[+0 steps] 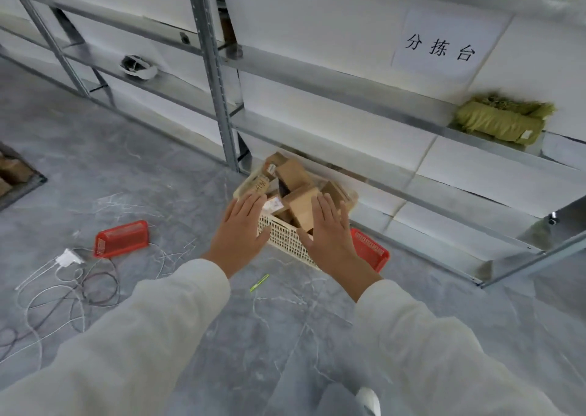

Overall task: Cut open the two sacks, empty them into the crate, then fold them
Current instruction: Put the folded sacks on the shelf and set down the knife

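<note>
Seemingly, left hand (242, 228) and right hand (328, 230) hover flat before crate (282, 237).

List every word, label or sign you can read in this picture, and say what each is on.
"分拣台": paper sheet on the wall.
Labels on the cardboard boxes in the crate: blurred.
Tag on the folded green sack: too small.
Label on the left red basket: unreadable.

A warehouse sorting area: metal racking (218, 76), a "分拣台" sign (440, 49), parcel-filled crate (285, 235).
</note>
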Action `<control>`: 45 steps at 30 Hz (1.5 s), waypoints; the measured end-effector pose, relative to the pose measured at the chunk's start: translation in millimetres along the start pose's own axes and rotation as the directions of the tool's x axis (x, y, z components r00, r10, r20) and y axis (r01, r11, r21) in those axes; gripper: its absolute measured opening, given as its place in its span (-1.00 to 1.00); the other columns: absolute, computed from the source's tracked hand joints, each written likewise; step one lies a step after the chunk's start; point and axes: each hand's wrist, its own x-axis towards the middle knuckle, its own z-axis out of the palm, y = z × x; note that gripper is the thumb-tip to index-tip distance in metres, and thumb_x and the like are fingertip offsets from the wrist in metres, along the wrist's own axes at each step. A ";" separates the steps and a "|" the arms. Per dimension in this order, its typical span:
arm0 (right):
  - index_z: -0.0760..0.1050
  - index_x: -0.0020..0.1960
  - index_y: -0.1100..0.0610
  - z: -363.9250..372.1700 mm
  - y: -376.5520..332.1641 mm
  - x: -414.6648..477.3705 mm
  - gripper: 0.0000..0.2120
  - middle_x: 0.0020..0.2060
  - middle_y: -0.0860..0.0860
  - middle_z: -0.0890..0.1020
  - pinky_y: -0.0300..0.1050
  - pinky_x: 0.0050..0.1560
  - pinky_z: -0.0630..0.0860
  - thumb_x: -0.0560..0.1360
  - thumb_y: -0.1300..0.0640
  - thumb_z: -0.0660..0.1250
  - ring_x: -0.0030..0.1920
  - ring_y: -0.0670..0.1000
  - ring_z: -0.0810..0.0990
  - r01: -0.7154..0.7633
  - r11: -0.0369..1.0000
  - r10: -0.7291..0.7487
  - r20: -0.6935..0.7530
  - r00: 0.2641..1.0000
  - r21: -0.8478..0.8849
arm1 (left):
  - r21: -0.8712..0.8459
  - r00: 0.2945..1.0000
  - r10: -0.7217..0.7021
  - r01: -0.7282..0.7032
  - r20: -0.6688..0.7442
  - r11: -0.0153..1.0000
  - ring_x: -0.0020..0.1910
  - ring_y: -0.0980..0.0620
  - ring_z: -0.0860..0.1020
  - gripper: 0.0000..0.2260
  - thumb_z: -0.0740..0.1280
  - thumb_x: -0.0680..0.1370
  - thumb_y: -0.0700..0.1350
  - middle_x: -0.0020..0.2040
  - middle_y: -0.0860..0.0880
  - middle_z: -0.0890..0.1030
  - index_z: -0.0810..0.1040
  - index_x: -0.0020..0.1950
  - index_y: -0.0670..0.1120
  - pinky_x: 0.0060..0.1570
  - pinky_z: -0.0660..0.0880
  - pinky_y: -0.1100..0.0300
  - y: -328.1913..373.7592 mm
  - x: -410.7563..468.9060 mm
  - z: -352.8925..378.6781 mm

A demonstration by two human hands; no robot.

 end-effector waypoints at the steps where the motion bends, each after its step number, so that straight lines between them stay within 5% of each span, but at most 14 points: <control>1: -0.08 0.57 0.23 4.7 -17.3 -0.1 -0.29 0.57 0.10 0.01 0.09 0.52 -0.30 0.61 -0.16 0.07 0.57 0.04 -0.13 0.008 1.000 -0.008 0.018 1.000 0.006 | 0.006 1.000 -0.006 0.006 0.021 1.000 0.53 -0.01 0.14 -0.44 0.26 0.58 -0.01 0.52 -0.08 0.26 0.21 0.53 -0.14 0.52 -0.06 0.05 -13.6 -6.1 -4.7; 14: 0.01 0.57 0.18 86.5 -50.0 109.7 -0.35 0.56 0.05 0.10 0.05 0.51 -0.24 0.61 -0.08 0.14 0.57 0.03 -0.04 -0.075 0.996 0.070 0.089 0.994 0.046 | 0.057 0.981 0.119 -0.129 0.153 0.990 0.53 -0.01 0.17 -0.46 0.23 0.60 0.01 0.51 -0.09 0.29 0.24 0.52 -0.19 0.51 -0.06 0.13 -118.3 75.9 54.9; 21: 0.00 0.56 0.18 170.3 -35.3 196.2 -0.36 0.55 0.05 0.11 0.07 0.55 -0.15 0.62 -0.08 0.12 0.56 0.04 -0.03 -0.216 0.972 0.183 0.288 0.940 0.090 | 0.032 0.935 0.080 -0.097 0.346 0.995 0.54 0.00 0.09 -0.45 0.17 0.61 0.01 0.55 -0.09 0.21 0.14 0.55 -0.17 0.48 -0.15 0.17 -192.0 160.0 135.1; 31: 0.16 0.50 0.16 345.1 -11.2 262.8 -0.48 0.42 0.05 0.30 -0.05 0.47 0.09 0.61 0.00 0.18 0.44 0.06 0.22 -0.425 0.888 0.327 0.412 0.850 0.173 | -0.028 0.866 0.042 -0.033 0.498 0.999 0.42 -0.07 0.31 -0.53 0.24 0.59 -0.05 0.41 -0.12 0.39 0.31 0.45 -0.20 0.44 0.11 0.11 -277.7 189.7 331.1; 37: 0.16 0.50 0.16 546.0 -5.6 237.3 -0.50 0.39 0.06 0.29 -0.03 0.42 0.23 0.63 0.00 0.16 0.41 0.07 0.23 -0.642 0.749 0.422 0.629 0.653 0.164 | 0.016 0.767 0.041 -0.067 0.641 0.998 0.47 -0.02 0.23 -0.50 0.17 0.62 0.00 0.48 -0.07 0.30 0.20 0.52 -0.16 0.47 0.08 0.14 -352.9 133.3 512.5; 42: 0.27 0.43 0.19 724.1 -7.6 206.3 -0.55 0.34 0.12 0.36 0.02 0.32 0.36 0.62 0.01 0.18 0.33 0.12 0.34 -0.841 0.518 0.479 0.763 0.434 0.153 | 0.013 0.721 -0.002 -0.010 0.693 1.000 0.46 -0.05 0.25 -0.51 0.18 0.62 0.00 0.47 -0.08 0.31 0.21 0.51 -0.14 0.45 0.10 0.12 -412.5 73.5 649.9; 45: 0.33 0.35 0.19 808.7 -13.2 198.8 -0.59 0.23 0.15 0.49 -0.03 0.08 0.48 0.59 0.00 0.25 0.10 0.13 0.52 -0.929 0.335 0.448 0.841 0.303 0.156 | 0.001 0.693 0.001 -0.002 0.721 1.000 0.48 -0.04 0.22 -0.49 0.20 0.61 -0.05 0.49 -0.08 0.28 0.19 0.52 -0.15 0.46 0.05 0.14 -442.2 40.5 712.4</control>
